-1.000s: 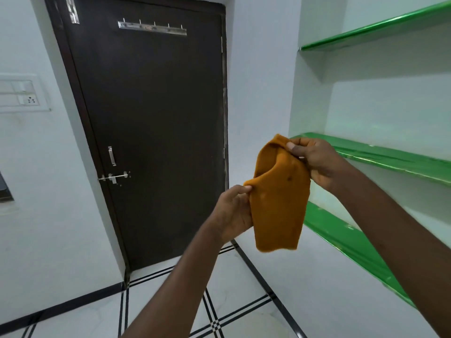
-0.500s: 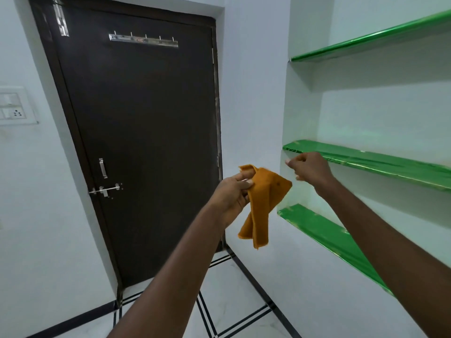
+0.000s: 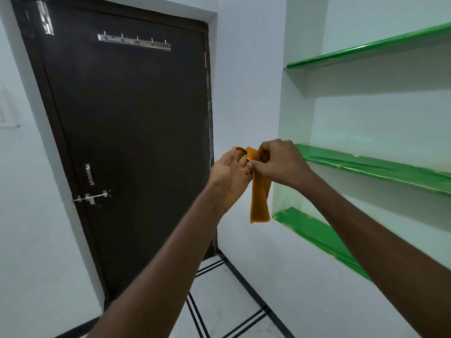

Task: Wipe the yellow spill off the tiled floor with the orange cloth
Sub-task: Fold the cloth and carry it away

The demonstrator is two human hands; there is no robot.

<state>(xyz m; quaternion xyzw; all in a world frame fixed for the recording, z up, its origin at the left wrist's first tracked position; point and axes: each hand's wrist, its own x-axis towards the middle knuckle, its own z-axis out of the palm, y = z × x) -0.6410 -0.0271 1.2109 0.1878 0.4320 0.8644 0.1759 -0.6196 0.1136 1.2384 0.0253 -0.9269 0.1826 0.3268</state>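
The orange cloth (image 3: 260, 196) hangs folded into a narrow strip at chest height in front of me. My left hand (image 3: 230, 174) holds its upper end, palm turned up, fingers curled over the fabric. My right hand (image 3: 280, 163) pinches the same upper end from the right, touching the left hand. The lower end of the cloth dangles free. No yellow spill shows on the small patch of tiled floor (image 3: 219, 313) in view.
A dark brown door (image 3: 127, 132) with a latch and a hook rail stands closed ahead. Green shelves (image 3: 366, 164) are set into the white wall on the right. Black lines cross the white floor tiles below.
My right hand, apart from the cloth half a second ago, has come in and gripped its top beside the left hand. The cloth, spread wide a second ago, now hangs as a narrow strip.
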